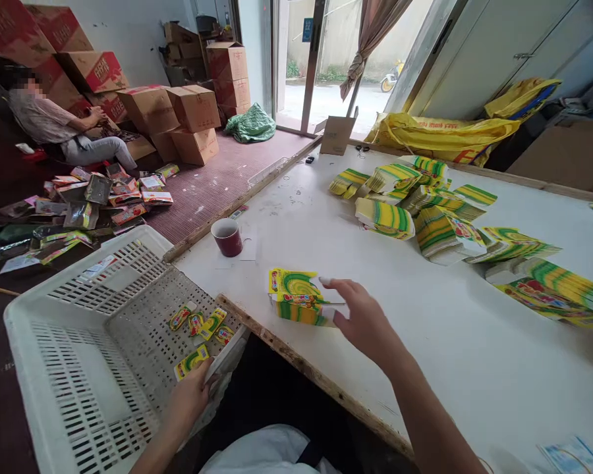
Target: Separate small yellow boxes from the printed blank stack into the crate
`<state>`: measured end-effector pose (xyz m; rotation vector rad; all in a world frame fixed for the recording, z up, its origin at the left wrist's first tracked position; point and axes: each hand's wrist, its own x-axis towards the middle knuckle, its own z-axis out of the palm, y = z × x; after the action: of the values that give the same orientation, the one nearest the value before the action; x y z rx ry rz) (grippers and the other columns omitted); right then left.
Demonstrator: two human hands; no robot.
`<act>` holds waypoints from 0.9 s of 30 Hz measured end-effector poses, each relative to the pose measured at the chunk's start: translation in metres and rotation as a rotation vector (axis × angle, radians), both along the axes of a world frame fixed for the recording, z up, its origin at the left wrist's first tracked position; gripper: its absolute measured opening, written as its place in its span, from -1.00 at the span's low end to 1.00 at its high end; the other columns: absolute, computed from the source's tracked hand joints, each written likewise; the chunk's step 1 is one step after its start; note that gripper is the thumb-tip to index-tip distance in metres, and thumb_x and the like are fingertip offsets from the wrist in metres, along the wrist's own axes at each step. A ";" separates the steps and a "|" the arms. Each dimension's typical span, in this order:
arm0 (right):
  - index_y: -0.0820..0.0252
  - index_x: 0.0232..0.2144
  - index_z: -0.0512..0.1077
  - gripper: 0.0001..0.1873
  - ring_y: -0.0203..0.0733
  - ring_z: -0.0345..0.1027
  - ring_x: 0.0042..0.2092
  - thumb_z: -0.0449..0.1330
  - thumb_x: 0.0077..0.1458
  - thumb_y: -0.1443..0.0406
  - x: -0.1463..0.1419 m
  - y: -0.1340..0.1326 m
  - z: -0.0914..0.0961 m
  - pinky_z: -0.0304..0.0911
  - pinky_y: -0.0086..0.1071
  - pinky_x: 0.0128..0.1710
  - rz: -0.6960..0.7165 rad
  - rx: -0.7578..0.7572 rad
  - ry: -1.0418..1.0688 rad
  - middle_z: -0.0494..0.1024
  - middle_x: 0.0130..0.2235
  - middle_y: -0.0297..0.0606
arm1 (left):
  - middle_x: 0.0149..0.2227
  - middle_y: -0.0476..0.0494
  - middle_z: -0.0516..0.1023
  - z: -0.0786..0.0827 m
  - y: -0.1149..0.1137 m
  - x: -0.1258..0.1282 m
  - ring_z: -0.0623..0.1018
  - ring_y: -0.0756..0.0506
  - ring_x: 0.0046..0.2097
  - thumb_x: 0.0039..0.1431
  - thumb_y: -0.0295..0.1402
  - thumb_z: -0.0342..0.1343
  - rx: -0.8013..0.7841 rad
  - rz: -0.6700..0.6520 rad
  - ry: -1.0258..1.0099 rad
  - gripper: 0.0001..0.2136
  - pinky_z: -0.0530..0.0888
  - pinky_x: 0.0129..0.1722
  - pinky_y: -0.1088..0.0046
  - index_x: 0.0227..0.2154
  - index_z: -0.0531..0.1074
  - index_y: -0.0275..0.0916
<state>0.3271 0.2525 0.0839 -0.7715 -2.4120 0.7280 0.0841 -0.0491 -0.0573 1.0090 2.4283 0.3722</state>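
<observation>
My left hand (190,395) is at the near rim of a white plastic basket (86,296), closed on a yellow-green printed card (192,362) held over its inside. Several similar small cards (211,322) lie loose on the basket floor. On the white table, my right hand (363,319) reaches to the right end of a neat stack of yellow-green printed cards (296,296). Its index finger rests on the top card's white end, with the thumb lower at the side, pinching that end. The other fingers are partly hidden.
A dark red mug (227,238) stands near the table's left edge. More card stacks (395,181) spread over the far right of the table (296,210). Packets (99,191) lie heaped on the floor near a seated person (54,125) and cardboard boxes (195,108).
</observation>
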 end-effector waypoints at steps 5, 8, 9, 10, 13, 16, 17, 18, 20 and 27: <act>0.19 -0.03 0.38 -0.49 0.02 0.40 -0.03 0.07 -0.05 0.59 -0.014 -0.004 -0.014 0.35 -0.08 -0.02 0.021 0.007 -0.226 0.52 -0.02 -0.07 | 0.09 -0.33 0.53 0.005 0.007 -0.005 0.55 -0.31 0.08 0.25 -0.33 -0.11 -0.133 -0.091 0.097 -0.60 0.48 0.00 0.19 0.07 0.42 -0.30; 0.23 -0.07 0.40 -0.52 0.01 0.41 -0.10 0.02 -0.04 0.61 -0.015 -0.004 -0.020 0.37 -0.10 -0.09 0.010 0.005 -0.228 0.52 -0.11 -0.06 | 0.09 -0.32 0.53 0.010 0.010 -0.005 0.55 -0.29 0.08 0.25 -0.34 -0.08 -0.143 -0.092 0.111 -0.62 0.48 -0.01 0.21 0.06 0.44 -0.28; 0.23 -0.06 0.39 -0.51 0.00 0.41 -0.11 0.01 -0.03 0.62 -0.015 -0.004 -0.021 0.37 -0.11 -0.10 0.005 0.003 -0.224 0.52 -0.13 -0.07 | 0.09 -0.32 0.53 0.012 0.010 -0.005 0.55 -0.28 0.08 0.24 -0.34 -0.07 -0.146 -0.087 0.112 -0.63 0.48 0.00 0.22 0.05 0.44 -0.27; 0.23 -0.05 0.39 -0.50 -0.01 0.41 -0.11 0.01 -0.03 0.62 -0.015 -0.004 -0.022 0.37 -0.13 -0.11 0.000 0.000 -0.217 0.52 -0.14 -0.08 | 0.10 -0.31 0.53 0.013 0.011 -0.006 0.55 -0.27 0.08 0.24 -0.33 -0.05 -0.151 -0.081 0.110 -0.63 0.47 0.01 0.23 0.04 0.45 -0.26; 0.20 -0.03 0.37 -0.49 -0.04 0.41 -0.11 0.01 -0.03 0.61 -0.014 -0.004 -0.024 0.37 -0.16 -0.11 -0.005 -0.011 -0.193 0.51 -0.15 -0.11 | 0.10 -0.26 0.52 0.016 0.012 -0.010 0.54 -0.23 0.07 0.24 -0.33 -0.04 -0.156 -0.075 0.101 -0.65 0.44 0.05 0.27 0.04 0.44 -0.23; 0.17 -0.03 0.36 -0.48 -0.04 0.41 -0.12 0.03 -0.04 0.59 -0.013 -0.005 -0.025 0.37 -0.18 -0.13 0.000 -0.017 -0.164 0.50 -0.15 -0.13 | 0.09 -0.23 0.53 0.020 0.013 -0.016 0.54 -0.21 0.07 0.26 -0.31 -0.06 -0.147 -0.064 0.100 -0.66 0.42 0.07 0.29 0.03 0.44 -0.21; 0.17 -0.04 0.35 -0.48 -0.04 0.41 -0.12 0.03 -0.06 0.59 -0.013 -0.005 -0.026 0.36 -0.18 -0.14 -0.003 -0.013 -0.151 0.50 -0.16 -0.13 | 0.08 -0.24 0.53 0.021 0.013 -0.017 0.54 -0.21 0.07 0.27 -0.31 -0.07 -0.144 -0.058 0.102 -0.66 0.41 0.08 0.29 0.03 0.43 -0.22; 0.17 -0.05 0.35 -0.48 -0.04 0.40 -0.13 0.02 -0.07 0.59 -0.013 -0.005 -0.026 0.36 -0.19 -0.15 -0.007 -0.009 -0.138 0.49 -0.18 -0.14 | 0.09 -0.26 0.53 0.022 0.014 -0.017 0.53 -0.21 0.08 0.28 -0.30 -0.07 -0.140 -0.049 0.106 -0.66 0.41 0.08 0.29 0.03 0.43 -0.23; 0.15 -0.07 0.34 -0.47 -0.05 0.40 -0.15 0.02 -0.10 0.59 -0.014 -0.004 -0.029 0.35 -0.21 -0.18 -0.029 0.000 -0.113 0.48 -0.20 -0.16 | 0.09 -0.27 0.52 0.023 0.015 -0.017 0.53 -0.22 0.09 0.27 -0.30 -0.07 -0.134 -0.031 0.115 -0.67 0.41 0.08 0.29 0.02 0.43 -0.24; 0.11 -0.13 0.24 -0.53 -0.08 0.38 -0.24 0.05 -0.16 0.50 -0.006 0.001 -0.023 0.33 -0.26 -0.27 -0.087 -0.086 -0.026 0.44 -0.30 -0.26 | 0.08 -0.39 0.47 0.041 0.022 -0.012 0.46 -0.30 0.14 0.17 -0.23 0.06 0.034 0.007 0.183 -0.63 0.36 0.16 0.13 -0.01 0.39 -0.31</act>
<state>0.3211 0.2535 0.0607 -0.9192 -2.3667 0.7959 0.0718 -0.0273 -0.0168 1.0927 2.5966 0.3379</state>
